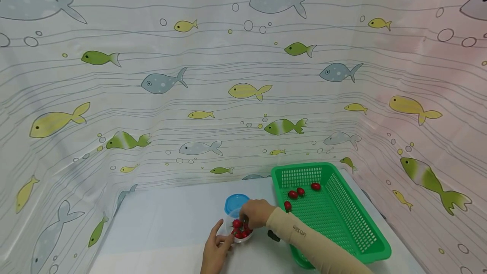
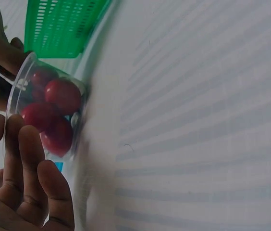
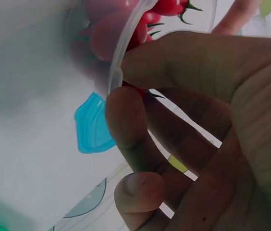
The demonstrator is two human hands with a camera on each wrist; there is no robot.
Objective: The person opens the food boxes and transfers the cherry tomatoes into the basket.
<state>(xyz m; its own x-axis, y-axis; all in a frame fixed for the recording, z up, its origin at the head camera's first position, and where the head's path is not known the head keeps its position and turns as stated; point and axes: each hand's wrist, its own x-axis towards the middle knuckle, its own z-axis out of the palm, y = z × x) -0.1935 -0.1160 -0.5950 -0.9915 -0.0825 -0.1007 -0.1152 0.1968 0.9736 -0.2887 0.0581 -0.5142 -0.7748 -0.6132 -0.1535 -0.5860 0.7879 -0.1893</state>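
A small clear plastic tub [image 2: 80, 91] of cherry tomatoes [image 1: 237, 223] stands on the white table. On its near left side is my left hand [image 1: 216, 249], with thumb and fingertips at the rim, holding the tub. From the right my right hand [image 1: 255, 214] reaches over the tub, fingers down at its mouth. The right wrist view shows the thumb [image 3: 174, 65] inside the rim and a stemmed cherry tomato [image 3: 134, 87] between thumb and fingers, mostly hidden by them. Red tomatoes with green stems fill much of the tub.
Just behind the tub lies a blue lid [image 1: 236, 203]. A green plastic basket [image 1: 342, 223] stands to the right, with several cherry tomatoes [image 1: 300, 191] near its far left side; my right forearm crosses its near left edge. A fish-patterned sheet [image 1: 243, 109] hangs around the table.
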